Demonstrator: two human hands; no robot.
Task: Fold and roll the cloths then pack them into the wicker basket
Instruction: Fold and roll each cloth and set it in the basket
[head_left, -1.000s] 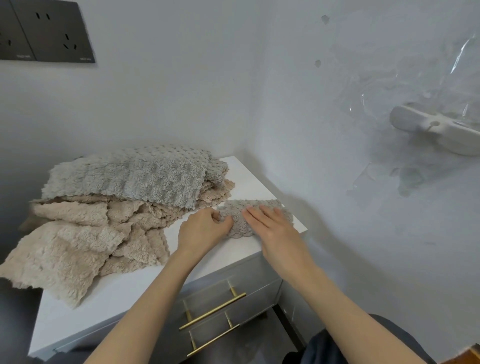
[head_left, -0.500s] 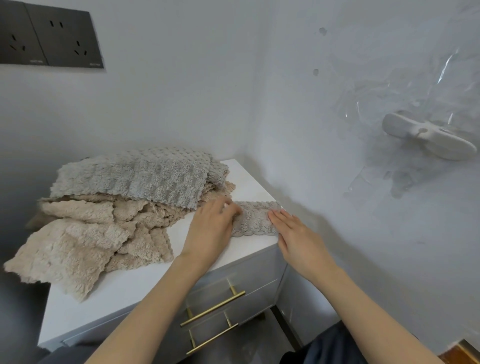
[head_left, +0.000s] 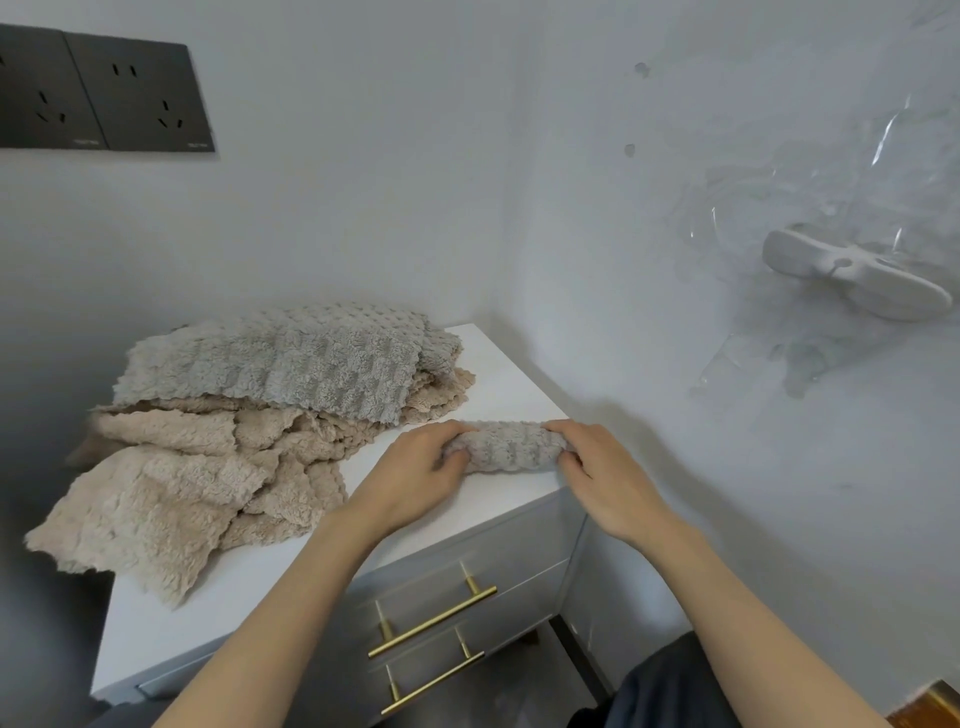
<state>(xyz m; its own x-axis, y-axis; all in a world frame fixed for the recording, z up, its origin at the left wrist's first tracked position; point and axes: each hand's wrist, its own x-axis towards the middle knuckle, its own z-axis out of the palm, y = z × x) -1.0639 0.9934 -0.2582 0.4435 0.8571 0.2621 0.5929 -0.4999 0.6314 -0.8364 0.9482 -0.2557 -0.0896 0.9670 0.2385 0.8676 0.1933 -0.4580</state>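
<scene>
One small grey roll (head_left: 506, 447) lies on the white cabinet top (head_left: 498, 358), near its front edge at about 3 o'clock on that surface, close to the wall corner. The left hand (head_left: 415, 480) grips the roll's 9 o'clock end and the right hand (head_left: 608, 475) grips its 3 o'clock end. On both hands the fingers curl over the top and the thumbs tuck in at the near side, so the bundle is squeezed from both ends. It reads as a tight cylinder, so I judge the folding and rolling of this 1 cloth to be done or nearly done.

At 10 o'clock from the roll sits the unworked pile: a grey cloth (head_left: 280, 358) draped flat on top, with several crumpled beige cloths (head_left: 176, 483) beneath it that spill over the cabinet's 8 o'clock edge. I cannot count them exactly.

The wicker basket is not in view, so nothing shows as packed. By my estimate the task is early: 1 roll in hand to be carried to the basket, and the whole pile left to fold, roll and pack. Brass drawer handles (head_left: 434, 621) show at 6 o'clock below the hands.
</scene>
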